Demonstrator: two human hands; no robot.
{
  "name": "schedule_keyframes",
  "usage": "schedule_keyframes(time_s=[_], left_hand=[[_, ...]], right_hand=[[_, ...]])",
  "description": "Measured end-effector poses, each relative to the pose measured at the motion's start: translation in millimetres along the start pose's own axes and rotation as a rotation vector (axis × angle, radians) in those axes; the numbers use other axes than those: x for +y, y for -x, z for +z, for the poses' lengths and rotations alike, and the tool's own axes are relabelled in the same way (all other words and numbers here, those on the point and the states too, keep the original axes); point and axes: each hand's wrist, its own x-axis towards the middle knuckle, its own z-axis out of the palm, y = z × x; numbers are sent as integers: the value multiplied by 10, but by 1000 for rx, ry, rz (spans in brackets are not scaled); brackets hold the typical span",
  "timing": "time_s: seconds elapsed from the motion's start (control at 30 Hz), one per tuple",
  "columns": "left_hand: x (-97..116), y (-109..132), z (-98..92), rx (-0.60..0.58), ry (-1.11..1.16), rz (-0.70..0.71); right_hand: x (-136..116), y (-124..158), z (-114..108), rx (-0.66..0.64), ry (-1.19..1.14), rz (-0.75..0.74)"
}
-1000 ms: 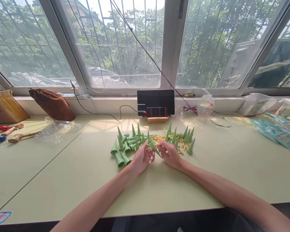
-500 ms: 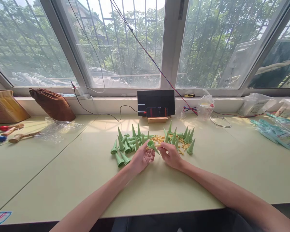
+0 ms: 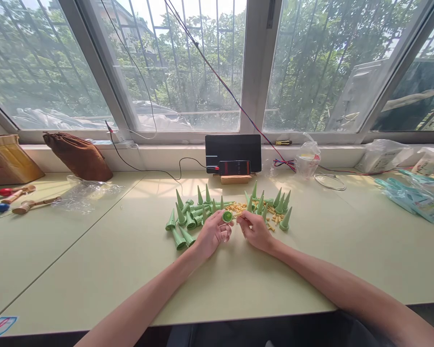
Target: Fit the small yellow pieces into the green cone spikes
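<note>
My left hand [image 3: 212,234] is closed around a green plastic spike [image 3: 227,217], its round open end turned up toward me. To its right, my right hand [image 3: 256,232] pinches a small yellow peg-like piece [image 3: 237,215] close to the spike's rim; whether the two touch I cannot tell. Several green pointed spikes [image 3: 285,219] stand on their wide ends behind and beside the hands. Left of my left hand lie green flared tubes [image 3: 179,239]. Loose yellow pieces [image 3: 271,223] are scattered among the spikes, partly hidden by my hands.
A phone [image 3: 235,167] leans on a small stand before a black tablet-like panel [image 3: 253,149]. At the left lie wooden toys [image 3: 31,206], crinkled clear plastic [image 3: 83,195] and a brown pouch [image 3: 80,159]. Teal packages [image 3: 415,195] and a bagged cup [image 3: 308,161] are at the right.
The green spike in my left hand has turned: its tip pointed down to the right before, and now its open end faces me. My right hand has barely moved.
</note>
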Motion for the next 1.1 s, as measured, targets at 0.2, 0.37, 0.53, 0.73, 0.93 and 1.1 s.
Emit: schedule_keyframes(time_s=[0.2,0.37,0.53,0.73,0.93,1.1], left_hand=[[8,27,27,20,-90,63],[21,49,38,34,-159,79],[17,47,34,50,-228,122],[15,49,50,63,-282,220],[16,49,65,72,-337,272],[5,47,55,61,-381,326]], right_hand=[[4,-2,2,20,-20,8],[4,0,2,32,-38,22],[-7,-10,-1,33,-45,39],[9,-11,6,25,-73,68],[-3,-15,4,33,-79,72],[-18,-16,-3,35,-80,79]])
